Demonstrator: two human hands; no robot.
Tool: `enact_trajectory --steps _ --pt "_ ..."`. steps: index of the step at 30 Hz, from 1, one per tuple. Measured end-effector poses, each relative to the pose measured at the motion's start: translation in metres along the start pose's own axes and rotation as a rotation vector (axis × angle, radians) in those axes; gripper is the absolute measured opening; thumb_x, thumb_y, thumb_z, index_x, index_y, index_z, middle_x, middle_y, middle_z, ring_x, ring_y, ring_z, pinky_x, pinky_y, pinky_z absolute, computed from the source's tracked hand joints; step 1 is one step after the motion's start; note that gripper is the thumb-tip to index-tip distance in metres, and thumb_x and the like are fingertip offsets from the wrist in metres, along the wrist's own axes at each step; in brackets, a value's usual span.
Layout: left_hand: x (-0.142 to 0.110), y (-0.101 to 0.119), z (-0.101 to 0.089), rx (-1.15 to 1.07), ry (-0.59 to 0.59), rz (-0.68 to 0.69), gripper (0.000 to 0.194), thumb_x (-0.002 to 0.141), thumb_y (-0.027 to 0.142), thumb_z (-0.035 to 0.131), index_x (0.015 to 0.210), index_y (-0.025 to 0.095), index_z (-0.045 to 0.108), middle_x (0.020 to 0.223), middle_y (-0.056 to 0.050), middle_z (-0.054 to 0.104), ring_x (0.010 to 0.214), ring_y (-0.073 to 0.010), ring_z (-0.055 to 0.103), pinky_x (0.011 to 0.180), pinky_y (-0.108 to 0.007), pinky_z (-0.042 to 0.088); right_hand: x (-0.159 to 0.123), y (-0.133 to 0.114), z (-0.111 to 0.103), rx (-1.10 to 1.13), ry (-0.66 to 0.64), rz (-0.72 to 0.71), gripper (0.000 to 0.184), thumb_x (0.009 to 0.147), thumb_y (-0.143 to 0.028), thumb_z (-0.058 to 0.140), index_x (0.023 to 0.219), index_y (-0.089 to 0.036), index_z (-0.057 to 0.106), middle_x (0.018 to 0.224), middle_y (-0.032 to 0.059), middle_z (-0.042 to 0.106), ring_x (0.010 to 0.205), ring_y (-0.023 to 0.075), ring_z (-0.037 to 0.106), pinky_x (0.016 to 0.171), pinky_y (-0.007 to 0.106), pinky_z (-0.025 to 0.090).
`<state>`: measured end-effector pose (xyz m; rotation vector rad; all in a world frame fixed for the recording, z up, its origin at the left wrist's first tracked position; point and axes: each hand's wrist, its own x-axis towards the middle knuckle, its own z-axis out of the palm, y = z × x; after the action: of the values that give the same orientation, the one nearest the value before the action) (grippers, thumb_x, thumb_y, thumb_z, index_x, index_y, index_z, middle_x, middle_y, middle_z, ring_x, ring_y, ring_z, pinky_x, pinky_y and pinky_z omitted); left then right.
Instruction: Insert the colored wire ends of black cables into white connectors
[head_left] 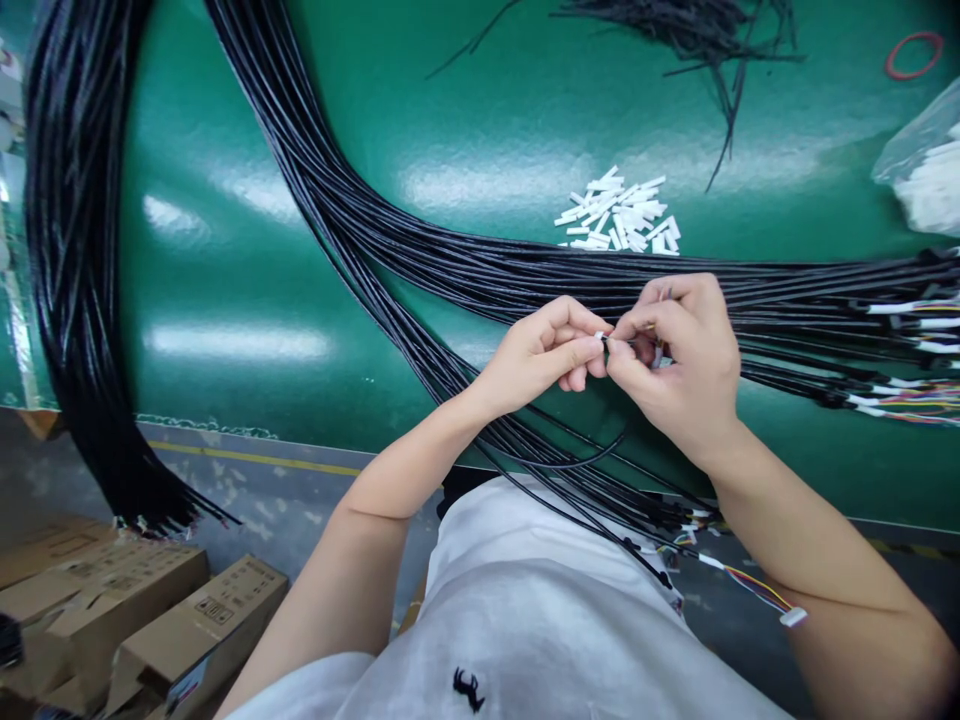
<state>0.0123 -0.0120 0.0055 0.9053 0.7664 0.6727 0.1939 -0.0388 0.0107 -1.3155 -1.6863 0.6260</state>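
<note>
My left hand (546, 352) pinches a small white sleeve (599, 338) between thumb and forefinger. Fingertip to fingertip with it, my right hand (686, 350) is closed on a thin black cable, of which only a short dark piece shows between the hands. Some coloured wire peeks out among the right fingers; the rest is hidden by them. Just beyond my hands runs a thick bundle of black cables (450, 255). A heap of short white sleeves (622, 215) lies on the green table behind that bundle.
Cable ends with white sleeves and coloured wires (915, 395) lie at the right. A white connector (793, 617) hangs by my right forearm. Another cable bundle (79, 250) drapes over the table's left side, above cardboard boxes (199, 625). Black ties (690, 30) and a plastic bag (926, 165) are farther back.
</note>
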Motion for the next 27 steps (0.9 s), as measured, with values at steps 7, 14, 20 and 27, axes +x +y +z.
enact_trajectory --steps 7,14,20,27 --pt "0.002 0.004 -0.003 -0.052 0.14 0.039 0.042 0.086 0.052 0.082 0.103 0.018 0.063 0.071 0.005 0.071 0.053 -0.0026 0.058 0.051 -0.015 0.043 0.01 0.008 -0.004 0.734 0.023 0.477 0.014 0.09 -0.035 0.073 0.085 -0.024 0.065 0.098 0.0 0.061 0.059 0.0102 0.065 0.052 0.028 0.058" --pt "0.003 0.004 -0.003 -0.071 0.182 0.025 0.041 0.084 0.05 0.083 0.1 0.017 0.064 0.07 0.005 0.071 0.051 -0.002 0.057 0.049 -0.014 0.042 0.013 0.003 -0.005 0.745 0.009 0.585 0.028 0.086 -0.049 0.08 0.088 -0.026 0.064 0.084 -0.0008 0.064 0.062 0.0131 0.067 0.056 0.029 0.061" --pt "0.004 0.003 -0.004 -0.088 0.182 0.037 0.038 0.086 0.047 0.083 0.1 0.017 0.065 0.07 0.004 0.072 0.051 -0.0017 0.057 0.05 -0.014 0.043 0.011 0.004 -0.005 0.748 0.015 0.562 0.028 0.088 -0.05 0.081 0.091 -0.025 0.069 0.078 -0.0018 0.066 0.063 0.0139 0.071 0.057 0.028 0.063" --pt "0.003 0.003 -0.004 -0.064 0.196 0.032 0.039 0.085 0.048 0.082 0.101 0.017 0.064 0.071 0.004 0.071 0.052 -0.0022 0.057 0.051 -0.014 0.043 0.011 0.005 -0.005 0.764 0.013 0.541 0.027 0.09 -0.049 0.08 0.092 -0.024 0.07 0.08 -0.0029 0.067 0.064 0.0122 0.072 0.056 0.024 0.062"
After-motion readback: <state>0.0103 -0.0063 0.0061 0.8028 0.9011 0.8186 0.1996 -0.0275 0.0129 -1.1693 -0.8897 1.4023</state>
